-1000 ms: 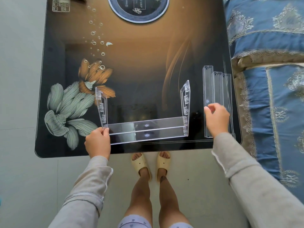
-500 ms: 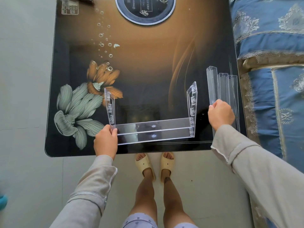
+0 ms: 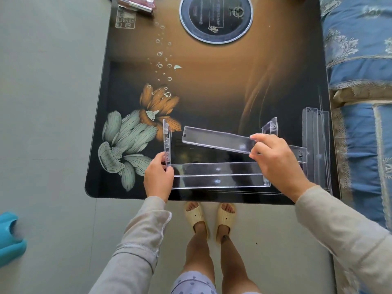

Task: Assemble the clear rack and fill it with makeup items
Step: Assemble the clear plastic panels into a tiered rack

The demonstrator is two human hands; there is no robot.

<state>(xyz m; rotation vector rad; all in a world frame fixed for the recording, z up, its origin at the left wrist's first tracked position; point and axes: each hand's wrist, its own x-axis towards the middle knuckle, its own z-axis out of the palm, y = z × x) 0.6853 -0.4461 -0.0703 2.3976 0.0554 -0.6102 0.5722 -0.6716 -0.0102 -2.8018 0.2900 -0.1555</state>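
The right hand pinches a clear shelf strip, now lifted from the two-strip stack and held tilted above the rack frame, whose left upright the left hand grips; the frame's right upright is partly hidden.

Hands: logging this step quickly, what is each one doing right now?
Left hand: closed on the clear plastic rack frame's left upright side panel.
Right hand: closed on a loose clear plastic shelf strip, held above the frame.
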